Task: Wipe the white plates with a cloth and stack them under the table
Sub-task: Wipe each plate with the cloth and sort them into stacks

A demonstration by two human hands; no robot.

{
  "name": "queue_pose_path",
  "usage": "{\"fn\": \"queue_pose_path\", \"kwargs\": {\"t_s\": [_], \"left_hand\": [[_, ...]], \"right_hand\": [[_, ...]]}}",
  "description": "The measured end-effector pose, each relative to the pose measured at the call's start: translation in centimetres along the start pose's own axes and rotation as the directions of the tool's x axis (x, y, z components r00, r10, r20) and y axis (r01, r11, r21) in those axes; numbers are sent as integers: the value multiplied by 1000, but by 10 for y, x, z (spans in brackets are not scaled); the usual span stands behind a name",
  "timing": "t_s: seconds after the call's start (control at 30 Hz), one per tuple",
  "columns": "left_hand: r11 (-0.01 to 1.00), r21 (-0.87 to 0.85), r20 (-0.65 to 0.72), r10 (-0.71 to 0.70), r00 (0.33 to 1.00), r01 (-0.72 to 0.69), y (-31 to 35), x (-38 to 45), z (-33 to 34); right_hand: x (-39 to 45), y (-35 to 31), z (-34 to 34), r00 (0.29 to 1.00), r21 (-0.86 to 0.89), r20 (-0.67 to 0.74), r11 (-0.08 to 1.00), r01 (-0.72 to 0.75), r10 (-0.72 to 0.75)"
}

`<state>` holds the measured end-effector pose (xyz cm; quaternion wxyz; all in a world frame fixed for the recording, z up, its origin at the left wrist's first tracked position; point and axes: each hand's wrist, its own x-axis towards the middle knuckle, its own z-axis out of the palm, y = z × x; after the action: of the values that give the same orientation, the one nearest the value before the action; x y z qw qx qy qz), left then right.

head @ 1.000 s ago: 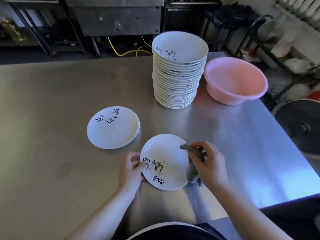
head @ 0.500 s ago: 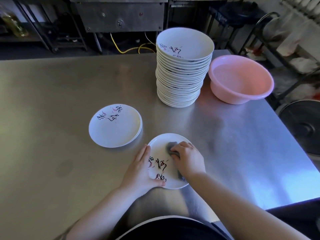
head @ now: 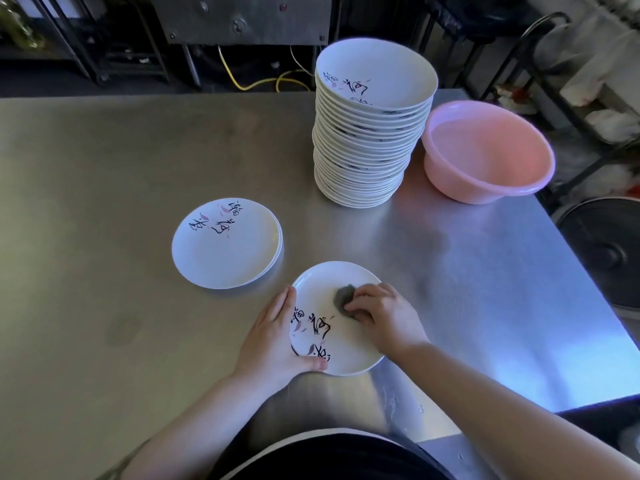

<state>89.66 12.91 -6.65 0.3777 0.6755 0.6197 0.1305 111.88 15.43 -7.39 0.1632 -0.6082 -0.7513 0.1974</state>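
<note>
Head | right hand (head: 382,318) grips cloth (head: 343,296) (unmoved) | left hand (head: 277,344) holds plate (head: 325,289)

open steel to the left, crowding to the right

the table (head: 104,188) lies bare across its left half. a tall plate stack (head: 367,140) and pink basin (head: 485,154) block the far right; a low plate pile (head: 227,242) sits just left of centre.
</note>
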Motion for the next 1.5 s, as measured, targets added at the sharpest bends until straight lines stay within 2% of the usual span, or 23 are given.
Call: {"fn": "queue_pose_path", "kwargs": {"t_s": [0.13,0.27,0.4,0.47,0.57,0.7,0.83,0.97,1.03,1.17,1.3,1.37,1.43,1.5], "left_hand": [[996,64,51,63,997,-67,-2,3,-7],[963,109,185,223,957,-246,-2,22,-26],[914,195,393,260,882,-356,5,36,-41],[896,222,404,274,873,-384,3,39,-41],[868,272,409,286,867,-415,0,35,-36],[880,289,278,299,913,-377,-1,18,-12],[922,210,209,282,936,-324,6,14,-12],[856,265,382,330,863,-444,15,44,-33],[836,305,423,311,851,-457,16,51,-35],[789,349,417,352,838,-505,5,44,-26],[854,310,283,337,898,-418,3,23,-8],[885,268,272,310,911,-381,8,19,-8],[898,230,302,302,904,-376,11,27,-19],[859,268,400,313,861,-437,12,38,-34]], "right_hand": [[7,-1,-11,997,5,73,1000,30,-30],[33,-13,-28,973,57,-185,987,150,-137],[53,-16,1,958,-83,-49,957,279,-284],[52,-16,14,964,-131,-2,956,263,-266],[47,-10,17,978,-181,-78,967,177,-194],[31,10,2,980,-294,-183,955,26,-83],[30,13,2,977,-215,-204,976,22,-67],[49,8,2,983,-128,-102,982,142,-156],[55,7,-1,983,-139,-56,976,165,-174],[43,9,-5,990,-152,-39,980,129,-137],[9,14,-7,999,-115,-35,993,16,-20],[6,12,-8,1000,-93,-17,996,-10,8],[16,11,-10,1000,-93,23,996,-3,6],[33,8,-14,995,-117,92,992,39,-28]]}}
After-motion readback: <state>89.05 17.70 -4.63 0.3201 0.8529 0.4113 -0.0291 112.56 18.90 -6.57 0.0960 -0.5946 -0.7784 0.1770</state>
